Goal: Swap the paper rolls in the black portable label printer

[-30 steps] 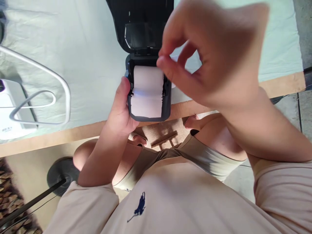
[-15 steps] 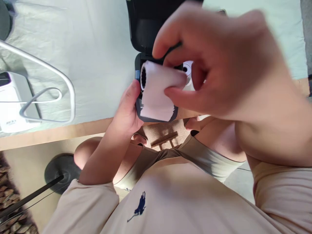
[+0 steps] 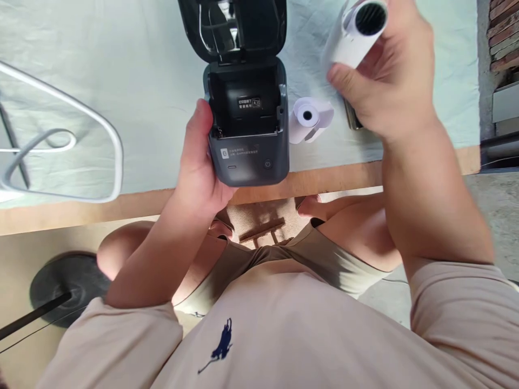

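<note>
From the head view, the printer (image 3: 247,121) sits at the near edge of the surface (image 3: 121,81), its front overhanging the bare wood strip that borders the pale cloth. The left hand (image 3: 198,162) wraps its grip around the printer's left side, thumb along the edge, fingers hidden beneath. The lid (image 3: 233,24) stands tipped back and open, and the dark paper bay below it shows only a small label. To the right, raised above the cloth, the right hand (image 3: 385,81) pinches a white paper roll (image 3: 357,32), its hollow core facing the camera. A second, smaller roll (image 3: 308,119) lies on the cloth just beside the printer's right wall. Open cloth stretches to the left as far as a white wire frame (image 3: 115,146) near the surface's edge.
</note>
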The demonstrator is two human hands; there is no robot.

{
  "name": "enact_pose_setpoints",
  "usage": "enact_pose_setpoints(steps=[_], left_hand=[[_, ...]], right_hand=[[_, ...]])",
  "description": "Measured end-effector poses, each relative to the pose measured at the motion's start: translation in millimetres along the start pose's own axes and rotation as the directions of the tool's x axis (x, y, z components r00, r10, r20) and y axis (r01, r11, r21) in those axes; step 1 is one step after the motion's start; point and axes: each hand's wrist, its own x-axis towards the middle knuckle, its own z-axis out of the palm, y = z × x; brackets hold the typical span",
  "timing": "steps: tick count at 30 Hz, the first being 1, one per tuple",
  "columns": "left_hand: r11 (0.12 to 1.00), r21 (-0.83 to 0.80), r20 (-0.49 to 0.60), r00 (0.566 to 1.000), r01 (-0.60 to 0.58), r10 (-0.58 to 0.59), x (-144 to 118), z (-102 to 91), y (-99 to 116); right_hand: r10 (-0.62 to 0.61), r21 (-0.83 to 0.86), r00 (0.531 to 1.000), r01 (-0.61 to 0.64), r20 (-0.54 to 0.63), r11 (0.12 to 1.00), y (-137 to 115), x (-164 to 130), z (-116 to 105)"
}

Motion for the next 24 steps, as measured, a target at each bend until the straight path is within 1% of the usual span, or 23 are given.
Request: enact_pose_setpoints(steps=[3, 4, 5, 7, 8, 9, 10, 11, 12, 13, 14, 15, 17, 19, 20, 21, 22, 23, 24], left_hand=[[1.000, -0.009, -0.024, 1.000, 0.006, -0.007, 0, 0.7, 0], [1.000, -0.012, -0.021, 1.000, 0.001, -0.002, 0, 0.8, 0], [1.000, -0.013, -0.011, 1.000, -0.007, 0.007, 1, 0.9, -1], [0.999, -0.018, 0.036, 0.999, -0.030, 0.030, 2, 1.0, -2], [0.999, -0.023, 0.064, 0.997, -0.044, 0.045, 2, 1.0, -3], [0.998, -0.031, 0.089, 0.994, -0.058, 0.061, 3, 1.0, -4], [0.996, -0.041, 0.104, 0.992, -0.073, 0.077, 3, 1.0, -5], [0.995, -0.053, 0.112, 0.989, -0.087, 0.092, 4, 1.1, -6], [0.994, -0.063, 0.117, 0.988, -0.093, 0.100, 4, 1.1, -6], [0.993, -0.071, 0.123, 0.987, -0.099, 0.107, 5, 1.1, -7], [0.992, -0.071, 0.130, 0.985, -0.101, 0.110, 5, 1.1, -7], [0.992, -0.064, 0.140, 0.984, -0.105, 0.113, 5, 1.0, -7], [0.992, -0.032, 0.154, 0.981, -0.118, 0.122, 4, 0.5, -7], [0.992, -0.009, 0.146, 0.981, -0.129, 0.129, 3, -0.6, -7], [0.992, -0.010, 0.140, 0.982, -0.129, 0.129, 3, -1.3, -7], [0.991, -0.020, 0.136, 0.982, -0.129, 0.131, 3, -2.1, -7], [0.991, -0.036, 0.139, 0.982, -0.127, 0.130, 3, -2.9, -8], [0.991, -0.055, 0.147, 0.980, -0.124, 0.131, 4, -3.7, -8], [0.990, -0.072, 0.157, 0.979, -0.119, 0.129, 4, -4.4, -8]], right_hand=[[0.083, -0.068, 0.995, -0.080, 0.048, 0.995, 4, -2, 4], [0.097, -0.092, 0.993, -0.091, 0.063, 0.992, 4, -3, 3], [0.091, -0.102, 0.995, -0.085, 0.052, 0.991, 2, -4, 1], [0.026, -0.088, 0.999, -0.030, -0.045, 0.996, -8, -6, -7], [-0.026, -0.084, 0.991, 0.015, -0.131, 0.996, -15, -8, -12], [-0.067, -0.101, 0.982, 0.049, -0.175, 0.994, -24, -10, -16], [-0.092, -0.145, 0.985, 0.071, -0.148, 0.987, -33, -12, -18], [-0.079, -0.210, 0.996, 0.067, -0.052, 0.975, -42, -15, -18], [-0.035, -0.292, 0.997, 0.053, 0.067, 0.955, -49, -17, -17], [0.015, -0.367, 0.986, 0.047, 0.166, 0.929, -55, -20, -14], [0.063, -0.424, 0.969, 0.045, 0.238, 0.904, -60, -23, -10], [0.087, -0.454, 0.959, 0.047, 0.268, 0.890, -62, -25, -6], [0.090, -0.458, 0.956, 0.051, 0.280, 0.888, -64, -27, 0], [0.042, -0.363, 0.969, 0.051, 0.243, 0.930, -62, -27, 0], [0.004, -0.287, 0.981, 0.052, 0.192, 0.957, -61, -26, -2], [-0.035, -0.203, 0.992, 0.059, 0.121, 0.977, -60, -25, -4], [-0.070, -0.119, 0.997, 0.073, 0.026, 0.990, -60, -23, -7], [-0.088, -0.052, 0.994, 0.084, -0.067, 0.995, -59, -22, -10], [-0.094, -0.017, 0.991, 0.093, -0.099, 0.996, -60, -20, -12]])
